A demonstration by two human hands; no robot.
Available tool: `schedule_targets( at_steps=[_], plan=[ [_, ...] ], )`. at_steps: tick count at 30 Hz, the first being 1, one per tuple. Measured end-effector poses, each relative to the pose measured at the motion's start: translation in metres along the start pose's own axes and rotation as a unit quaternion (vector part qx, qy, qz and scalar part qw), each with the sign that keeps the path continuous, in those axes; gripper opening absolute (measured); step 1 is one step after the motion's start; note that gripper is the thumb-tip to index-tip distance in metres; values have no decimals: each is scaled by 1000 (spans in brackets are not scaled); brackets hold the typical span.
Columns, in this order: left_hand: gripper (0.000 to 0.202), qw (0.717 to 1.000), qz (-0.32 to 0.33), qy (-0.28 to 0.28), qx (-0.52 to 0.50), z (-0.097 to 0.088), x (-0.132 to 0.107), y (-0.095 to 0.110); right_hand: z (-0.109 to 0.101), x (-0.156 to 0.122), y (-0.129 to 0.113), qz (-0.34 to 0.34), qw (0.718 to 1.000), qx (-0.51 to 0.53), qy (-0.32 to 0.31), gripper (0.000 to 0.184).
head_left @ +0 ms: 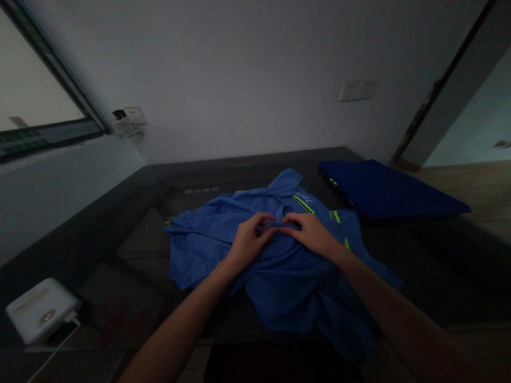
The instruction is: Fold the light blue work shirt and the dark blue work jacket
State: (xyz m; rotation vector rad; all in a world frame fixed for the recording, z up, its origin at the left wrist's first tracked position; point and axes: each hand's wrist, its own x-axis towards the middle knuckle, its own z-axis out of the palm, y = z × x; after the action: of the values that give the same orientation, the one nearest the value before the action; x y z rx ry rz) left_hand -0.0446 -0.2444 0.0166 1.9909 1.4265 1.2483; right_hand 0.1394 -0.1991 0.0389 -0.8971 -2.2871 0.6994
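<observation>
A blue work shirt (215, 232) with yellow-green stripes and white lettering lies rumpled across the dark table, one part draping over the near edge. At its middle, my left hand (253, 233) pinches a bit of the cloth between thumb and fingers. My right hand (305, 230) pinches the same spot from the other side, and the fingertips of both hands almost meet. Whatever small detail lies between the fingertips, such as a button or a seam, is too dim to make out. The collar points toward the wall.
On the right of the dark table (237, 161) lies a folded darker blue garment (389, 189). A white box-shaped device (44, 310) with a cable sits at the near left. Wall sockets (356, 90) are on the wall behind, and a window frame (54, 64) is at the upper left.
</observation>
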Motion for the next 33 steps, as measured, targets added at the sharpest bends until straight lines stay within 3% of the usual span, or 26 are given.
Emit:
schedule_targets(
  at_steps=[3, 8, 20, 25, 33],
  plan=[
    [29, 1000, -18, -5, 6, 2, 0, -5, 0, 0, 1, -6, 1000, 15, 21, 10],
    [12, 1000, -28, 15, -1, 0, 0, -6, 0, 1, 0, 0, 998, 45, 37, 11],
    [22, 982, -85, 38, -163, 5, -1, -2, 6, 3, 6, 14, 997, 71, 34, 18],
    [12, 996, -36, 31, -81, 5, -4, 4, 7, 2, 4, 17, 995, 84, 48, 15],
    [16, 998, -42, 25, -40, 4, -2, 4, 7, 0, -2, -15, 994, 95, 55, 14]
  ],
)
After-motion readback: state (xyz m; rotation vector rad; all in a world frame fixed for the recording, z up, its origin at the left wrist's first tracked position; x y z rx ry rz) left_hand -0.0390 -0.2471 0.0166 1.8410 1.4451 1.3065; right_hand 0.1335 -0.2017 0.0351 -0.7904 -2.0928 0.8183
